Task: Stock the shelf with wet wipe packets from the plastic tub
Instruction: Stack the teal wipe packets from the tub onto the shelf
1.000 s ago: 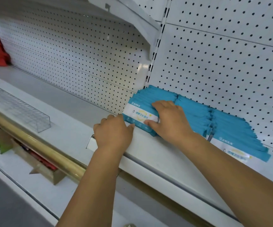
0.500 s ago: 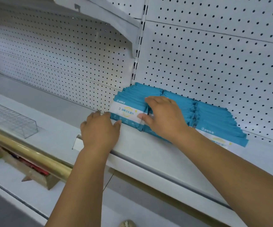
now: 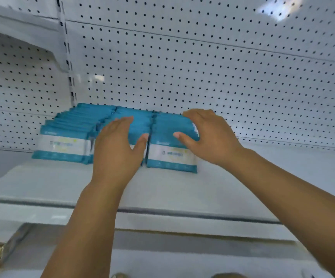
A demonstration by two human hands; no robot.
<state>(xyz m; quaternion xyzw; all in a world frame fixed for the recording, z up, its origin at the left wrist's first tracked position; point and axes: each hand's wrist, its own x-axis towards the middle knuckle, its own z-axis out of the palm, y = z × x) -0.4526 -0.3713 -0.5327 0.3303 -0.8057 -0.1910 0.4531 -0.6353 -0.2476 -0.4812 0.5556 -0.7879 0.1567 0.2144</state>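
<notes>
Our left hand [image 3: 118,149] is open wide, with straight fingers and the thumb stuck out. It lies flat on the front of the middle row [image 3: 136,121] of wet wipe packets [image 3: 86,117]. At the far left, the shelf [image 3: 8,169] is bare, so we have room to move there. Next comes the left row [image 3: 62,145], standing up, with its back end near the slotted post [image 3: 68,63]. The three rows stand side by side, close together, and run back to the back wall [image 3: 202,67] with the holes. Our left thumb points at the thin gap beside the right row [image 3: 171,155]. Our right hand [image 3: 208,137] holds that row, with fingers curled over its top right edge and the thumb on the front packet. To the right of it the shelf is bare again. In front of the packets we see a bare strip up to the shelf's front edge.
</notes>
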